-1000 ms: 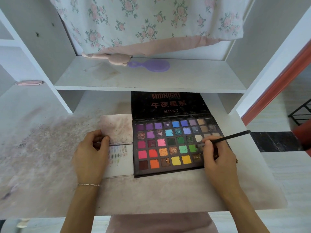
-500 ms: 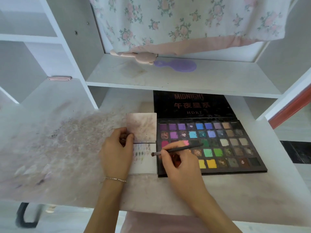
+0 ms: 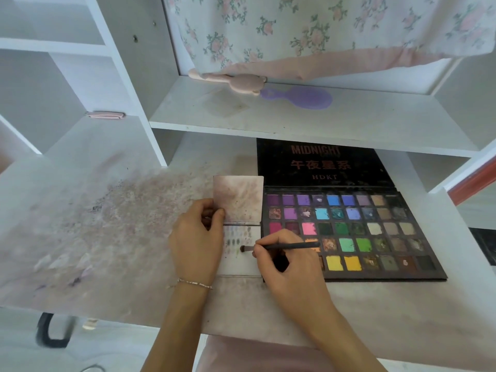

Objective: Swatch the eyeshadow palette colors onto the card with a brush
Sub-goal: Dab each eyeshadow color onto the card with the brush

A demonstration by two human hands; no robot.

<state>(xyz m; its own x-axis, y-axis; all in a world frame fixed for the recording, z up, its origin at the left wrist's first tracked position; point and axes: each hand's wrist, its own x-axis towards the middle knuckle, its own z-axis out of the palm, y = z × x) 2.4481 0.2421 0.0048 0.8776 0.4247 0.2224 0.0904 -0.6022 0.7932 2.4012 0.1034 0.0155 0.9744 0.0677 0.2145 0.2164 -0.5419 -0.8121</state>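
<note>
From the head camera I look down on a white desk (image 3: pixel 120 183) whose top is smeared with pinkish-grey powder stains, heaviest toward nine o'clock. A white shelf (image 3: pixel 295 122) crosses above it at twelve o'clock, carrying a purple hairbrush (image 3: pixel 303 97) and a pale pink comb (image 3: pixel 233 81), with a floral cloth (image 3: pixel 308 28) hanging behind them. The open eyeshadow palette (image 3: pixel 354 234) lies at three o'clock from frame centre, its black lid (image 3: pixel 319 163) tipped back under the shelf. Just beside its left edge lies the card (image 3: pixel 243 260), touching or nearly touching it, with rows of small dull swatches on it and a stained flap (image 3: pixel 238 198) above. My left hand (image 3: pixel 197 240), a thin bracelet (image 3: pixel 194 283) at the wrist, holds the card's left edge, thumb and fingers curled onto the flap's corner. My right hand (image 3: pixel 284 261) pinches the brush (image 3: pixel 279 247), its handle pointing toward three o'clock and its tip on the card beside the swatches. The right hand covers the palette's lower-left pans, and the swatch colours are too faint to name. At seven o'clock a dark curved object (image 3: pixel 51 331) under the desk is blurred.
</note>
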